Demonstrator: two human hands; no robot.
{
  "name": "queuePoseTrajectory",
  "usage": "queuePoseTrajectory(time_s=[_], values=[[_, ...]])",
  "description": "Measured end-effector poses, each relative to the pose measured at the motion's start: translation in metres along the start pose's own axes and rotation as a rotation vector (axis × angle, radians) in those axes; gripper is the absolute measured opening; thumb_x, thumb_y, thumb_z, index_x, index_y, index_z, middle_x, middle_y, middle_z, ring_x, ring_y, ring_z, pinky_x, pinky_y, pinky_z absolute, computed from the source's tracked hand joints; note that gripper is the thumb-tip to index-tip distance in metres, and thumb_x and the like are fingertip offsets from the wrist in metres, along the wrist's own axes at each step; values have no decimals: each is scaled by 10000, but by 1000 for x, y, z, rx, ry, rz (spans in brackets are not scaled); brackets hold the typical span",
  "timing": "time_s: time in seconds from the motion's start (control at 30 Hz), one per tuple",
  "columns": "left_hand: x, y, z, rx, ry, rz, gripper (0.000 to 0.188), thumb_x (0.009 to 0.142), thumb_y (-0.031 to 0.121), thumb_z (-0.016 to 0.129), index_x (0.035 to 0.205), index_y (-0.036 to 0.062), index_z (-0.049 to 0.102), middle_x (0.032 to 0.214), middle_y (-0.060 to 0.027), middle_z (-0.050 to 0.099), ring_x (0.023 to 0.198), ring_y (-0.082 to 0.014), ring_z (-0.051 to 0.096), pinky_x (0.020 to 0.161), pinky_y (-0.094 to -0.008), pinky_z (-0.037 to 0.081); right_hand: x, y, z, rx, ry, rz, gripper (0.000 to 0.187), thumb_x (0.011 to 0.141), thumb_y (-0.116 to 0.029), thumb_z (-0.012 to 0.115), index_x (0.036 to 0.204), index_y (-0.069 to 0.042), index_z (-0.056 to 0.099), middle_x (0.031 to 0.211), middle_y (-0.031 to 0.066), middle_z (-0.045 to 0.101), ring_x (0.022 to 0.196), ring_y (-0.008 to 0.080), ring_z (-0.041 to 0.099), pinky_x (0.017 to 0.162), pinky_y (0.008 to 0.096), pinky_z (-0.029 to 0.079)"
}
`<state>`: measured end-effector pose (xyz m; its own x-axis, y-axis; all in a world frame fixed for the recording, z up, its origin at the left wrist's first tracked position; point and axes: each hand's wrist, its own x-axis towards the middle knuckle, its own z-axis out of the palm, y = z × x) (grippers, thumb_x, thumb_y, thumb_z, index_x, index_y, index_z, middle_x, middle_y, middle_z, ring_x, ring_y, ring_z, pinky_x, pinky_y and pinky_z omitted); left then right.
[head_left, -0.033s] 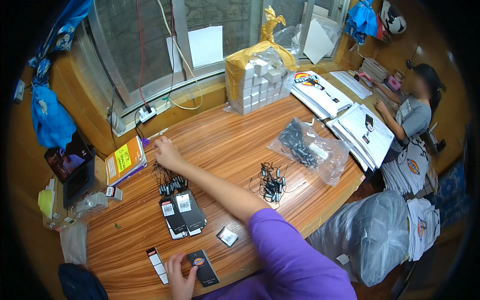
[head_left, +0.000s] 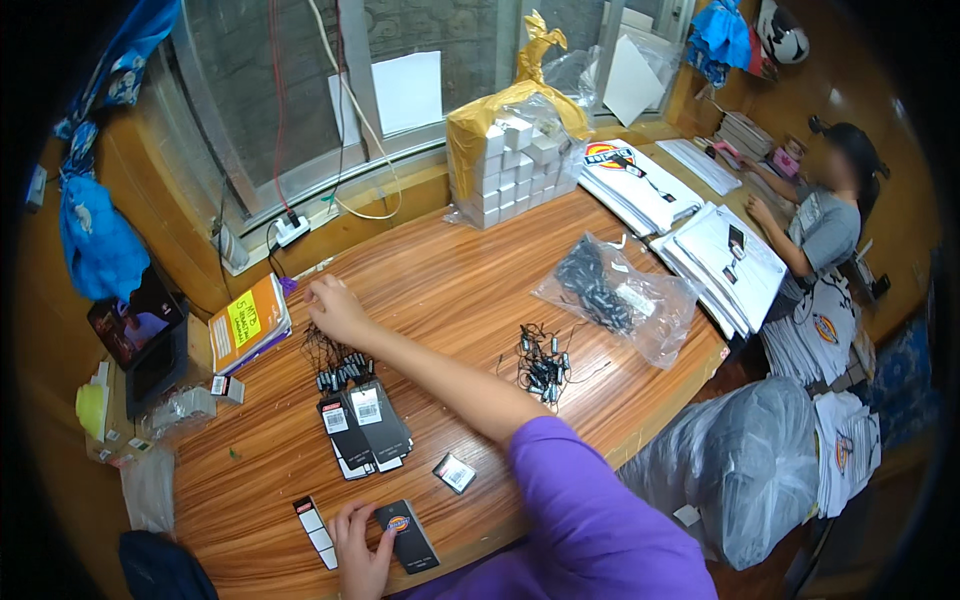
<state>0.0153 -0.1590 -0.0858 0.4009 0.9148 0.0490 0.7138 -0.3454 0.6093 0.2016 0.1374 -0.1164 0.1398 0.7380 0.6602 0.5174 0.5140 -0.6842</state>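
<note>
1. From my distant seat, the head view shows me the left hand (head_left: 360, 548) at the near edge of the wooden table (head_left: 450, 270); its thumb and fingers are bent, set fairly narrow, at the left side of a black tag (head_left: 414, 548); I cannot tell whether they grip it.
2. That tag lies just right of the left hand; a strip with white panels (head_left: 316, 533) lies just left of the hand.
3. I see the right hand (head_left: 337, 308) far up the table, fingers bent downward near black cords (head_left: 322, 350); I cannot tell whether it pinches any.
4. Nearer me than those cords lie overlapping black tags with white labels (head_left: 380, 425); a small labelled card (head_left: 455, 473) lies to their right.
</note>
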Motion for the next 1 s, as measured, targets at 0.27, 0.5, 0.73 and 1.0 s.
queuePoseTrajectory(time_s=[0.27, 0.5, 0.73, 1.0], values=[[44, 20, -4, 141, -223, -27, 705, 617, 214, 767, 1203, -5, 443, 1142, -152, 443, 1071, -321, 424, 911, -386, 368, -126, -83, -184, -135, -719, 147, 293, 706, -225, 680, 893, -26, 574, 910, 150, 547, 917, 319, 516, 784, 393, 433], [49, -1, 7, -80, -271, -47, 489, 596, 99, 774, 1023, -41, 581, 987, -134, 534, 874, -256, 548, 774, -308, 450, -182, -91, -206, -380, -740, 180, 426, 664, -273, 718, 986, -40, 566, 1002, 128, 492, 988, 297, 483, 798, 393, 437], [41, 11, 1, -119, -197, -82, 458, 587, 78, 771, 990, -43, 590, 912, -132, 574, 831, -256, 564, 737, -310, 453, -182, -87, -204, -324, -795, 141, 429, 637, -276, 729, 975, -61, 575, 981, 107, 498, 979, 289, 488, 792, 392, 437], [36, -4, 9, -87, 2, 88, 370, 637, 100, 736, 974, 9, 612, 1032, -141, 507, 926, -283, 524, 777, -333, 440, -187, -77, -203, -167, -681, 136, 381, 610, -173, 745, 923, -58, 563, 896, 128, 544, 915, 306, 518, 776, 402, 427]])
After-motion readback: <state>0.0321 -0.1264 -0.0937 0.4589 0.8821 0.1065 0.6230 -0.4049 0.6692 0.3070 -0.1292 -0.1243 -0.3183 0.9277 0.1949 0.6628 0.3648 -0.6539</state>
